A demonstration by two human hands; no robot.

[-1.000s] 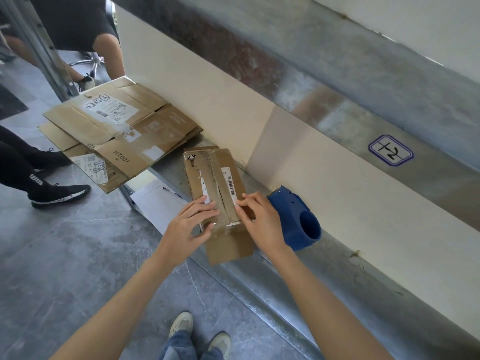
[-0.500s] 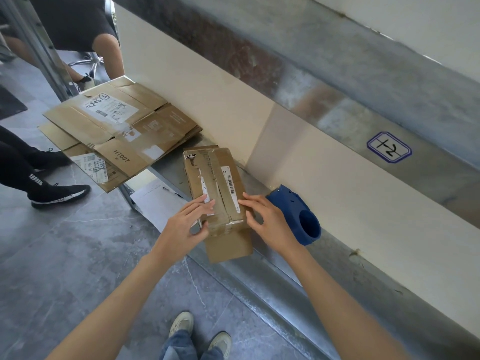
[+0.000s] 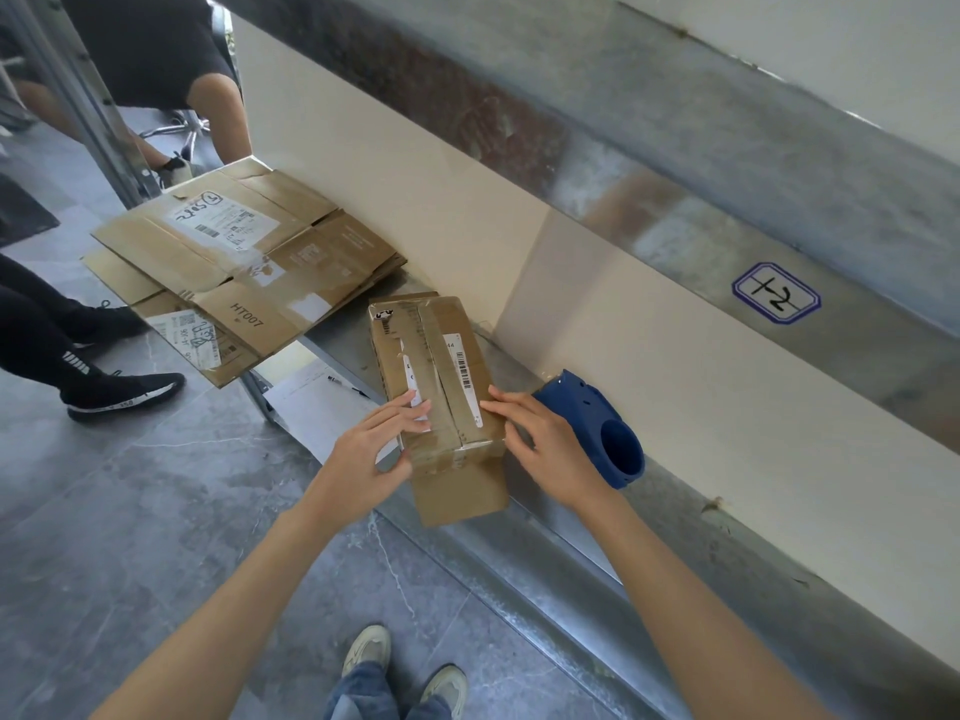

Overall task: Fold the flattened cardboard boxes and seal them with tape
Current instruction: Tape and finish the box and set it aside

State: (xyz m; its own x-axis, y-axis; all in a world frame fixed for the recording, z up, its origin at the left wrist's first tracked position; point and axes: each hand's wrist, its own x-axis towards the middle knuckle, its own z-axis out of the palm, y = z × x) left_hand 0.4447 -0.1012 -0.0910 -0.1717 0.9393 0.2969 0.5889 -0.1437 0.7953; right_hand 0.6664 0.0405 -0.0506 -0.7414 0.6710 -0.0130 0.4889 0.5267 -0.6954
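Observation:
A small folded cardboard box (image 3: 436, 366) stands on a low metal ledge (image 3: 524, 543), with clear tape running along its top seam and down its near end. My left hand (image 3: 371, 449) lies flat against the box's left near corner, fingers spread on the top. My right hand (image 3: 545, 444) presses on the right near corner, fingers apart. A blue tape dispenser (image 3: 602, 428) lies on the ledge just right of my right hand. A stack of flattened cardboard boxes (image 3: 244, 272) lies further left on the ledge.
A white sheet of paper (image 3: 317, 402) with a pen lies beside the box. A cream wall panel (image 3: 623, 356) rises right behind the ledge. Other people's legs and a black shoe (image 3: 124, 392) are on the grey floor at left. My own shoes (image 3: 405, 662) show below.
Both hands have slid apart from the middle of the box top toward its near corners. The box and dispenser have stayed in place.

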